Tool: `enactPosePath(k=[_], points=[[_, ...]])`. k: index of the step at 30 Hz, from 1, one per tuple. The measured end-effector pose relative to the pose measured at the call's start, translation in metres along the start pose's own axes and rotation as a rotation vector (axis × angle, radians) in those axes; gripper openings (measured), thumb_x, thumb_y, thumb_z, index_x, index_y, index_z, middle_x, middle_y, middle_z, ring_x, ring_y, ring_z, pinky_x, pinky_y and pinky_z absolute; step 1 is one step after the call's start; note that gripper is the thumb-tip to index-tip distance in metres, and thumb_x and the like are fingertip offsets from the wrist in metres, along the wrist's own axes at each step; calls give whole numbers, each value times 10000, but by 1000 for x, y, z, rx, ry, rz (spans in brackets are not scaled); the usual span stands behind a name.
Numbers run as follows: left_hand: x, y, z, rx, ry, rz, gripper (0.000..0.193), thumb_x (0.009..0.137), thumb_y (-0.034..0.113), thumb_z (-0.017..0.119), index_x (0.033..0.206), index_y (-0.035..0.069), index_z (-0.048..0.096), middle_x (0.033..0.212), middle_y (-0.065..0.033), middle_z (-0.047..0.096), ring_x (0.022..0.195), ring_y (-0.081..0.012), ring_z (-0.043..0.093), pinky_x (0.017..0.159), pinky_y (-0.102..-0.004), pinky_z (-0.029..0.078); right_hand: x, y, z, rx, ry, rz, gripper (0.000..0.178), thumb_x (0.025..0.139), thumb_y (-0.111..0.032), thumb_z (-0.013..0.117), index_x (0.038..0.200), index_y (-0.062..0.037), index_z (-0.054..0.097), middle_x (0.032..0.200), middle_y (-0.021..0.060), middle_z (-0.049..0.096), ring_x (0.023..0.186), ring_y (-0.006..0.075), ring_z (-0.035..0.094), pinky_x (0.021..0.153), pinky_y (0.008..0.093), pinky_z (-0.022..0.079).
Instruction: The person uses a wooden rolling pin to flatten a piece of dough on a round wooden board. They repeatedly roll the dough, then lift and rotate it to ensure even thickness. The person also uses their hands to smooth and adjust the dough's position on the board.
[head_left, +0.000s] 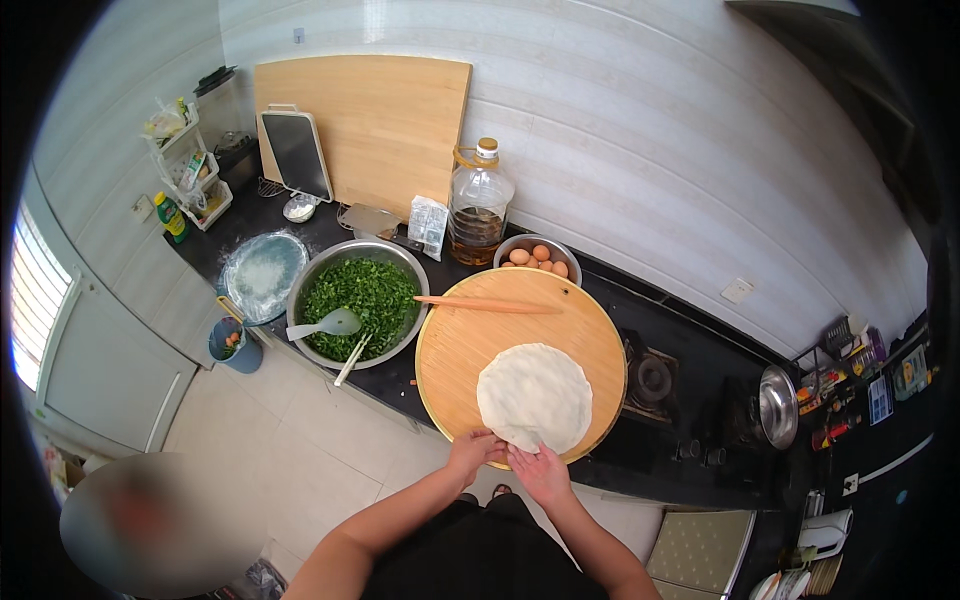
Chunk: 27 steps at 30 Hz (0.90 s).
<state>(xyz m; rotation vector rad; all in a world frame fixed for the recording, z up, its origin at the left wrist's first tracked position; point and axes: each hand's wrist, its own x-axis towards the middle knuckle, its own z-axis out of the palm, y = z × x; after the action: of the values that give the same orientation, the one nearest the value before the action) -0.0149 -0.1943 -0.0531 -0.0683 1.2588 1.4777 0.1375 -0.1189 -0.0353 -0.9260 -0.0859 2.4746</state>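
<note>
A thin round sheet of dough (535,395) lies on a round wooden board (455,350) at the counter's front. My left hand (474,452) is at the near left edge of the dough, its fingers closed on the rim. Just beside it, my right hand (540,473) pinches the same near edge with thumb and fingers. The fingertips of both hands almost meet there. Across the far part of the board rests a tapered wooden rolling pin (490,303), touched by neither hand.
Left of the board stands a steel bowl (300,285) of chopped greens with a spoon (335,322) and chopsticks (352,360). Behind are a bowl of eggs (540,255) and an oil jug (478,215). To the right are a gas burner (652,378) and a metal pan (778,405).
</note>
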Motion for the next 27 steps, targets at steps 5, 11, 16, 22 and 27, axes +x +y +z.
enactPosePath(k=[5, 11, 16, 22, 27], points=[[-10, 8, 25, -161, 267, 131, 297, 903, 18, 603, 1141, -40, 436, 1008, -178, 634, 867, -237, 666, 726, -331, 594, 5, -4, -12, -103, 55, 22, 372, 980, -192, 485, 1274, 33, 447, 1259, 232, 548, 1218, 355, 512, 1077, 468, 396], [-4, 2, 9, -49, 149, 123, 265, 900, 3, 591, 1116, -37, 443, 972, -187, 645, 761, -234, 678, 678, -310, 597, 6, -12, -15, -193, 80, 81, 345, 973, -162, 497, 1249, 41, 454, 1248, 225, 557, 1222, 347, 513, 1074, 468, 401], [-16, 10, -1, 63, 129, 58, 202, 903, 19, 590, 1069, -41, 491, 949, -177, 662, 701, -233, 681, 648, -306, 592, 9, 0, -10, -99, 45, 81, 399, 984, -202, 482, 1271, 70, 435, 1320, 224, 500, 1301, 340, 432, 1109, 466, 355], [-17, 16, -14, 91, 158, 113, 213, 897, 31, 606, 1076, -47, 522, 942, -154, 669, 716, -204, 674, 627, -306, 576, 8, 14, 11, -37, -7, 78, 427, 983, -217, 488, 1298, 63, 418, 1345, 194, 489, 1322, 314, 420, 1120, 466, 339], [-16, 24, -21, 125, 160, 127, 224, 878, 59, 649, 1060, -25, 550, 935, -132, 678, 723, -182, 667, 651, -288, 564, 11, 23, 22, 36, -54, 91, 360, 982, -209, 495, 1258, 21, 469, 1355, 186, 494, 1320, 301, 428, 1127, 456, 331]])
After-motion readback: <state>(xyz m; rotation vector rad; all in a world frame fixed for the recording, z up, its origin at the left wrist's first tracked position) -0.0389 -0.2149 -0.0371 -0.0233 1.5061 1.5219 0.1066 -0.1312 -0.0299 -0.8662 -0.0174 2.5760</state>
